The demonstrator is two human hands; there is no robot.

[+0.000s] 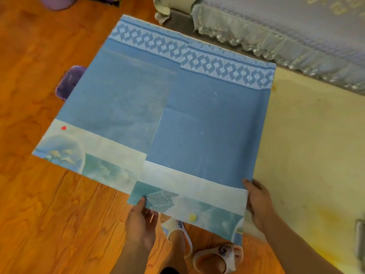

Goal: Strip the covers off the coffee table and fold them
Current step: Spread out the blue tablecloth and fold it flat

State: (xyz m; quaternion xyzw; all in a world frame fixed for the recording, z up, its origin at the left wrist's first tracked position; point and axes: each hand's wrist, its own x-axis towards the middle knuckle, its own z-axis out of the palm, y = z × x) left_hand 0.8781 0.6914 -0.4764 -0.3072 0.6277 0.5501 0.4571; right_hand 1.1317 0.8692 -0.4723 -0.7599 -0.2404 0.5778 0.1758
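Note:
A blue cover point(207, 119) with a white woven-pattern border at its far edge and a pale picture band at its near edge lies folded over itself, its right half on top. It spreads across the left end of the coffee table point(308, 147), whose bare yellowish top shows to the right. My left hand point(141, 222) pinches the near edge of the upper layer, thumb on top. At the near right edge of that layer my right hand point(257, 204) grips the cover, thumb above and fingers beneath.
An orange wooden floor point(49, 204) lies to the left and below. A purple mat point(69, 82) peeks out at the cover's left side. A sofa with a lace-trimmed cover point(276, 32) runs behind the table. My feet in white slippers point(209, 254) stand under the near edge.

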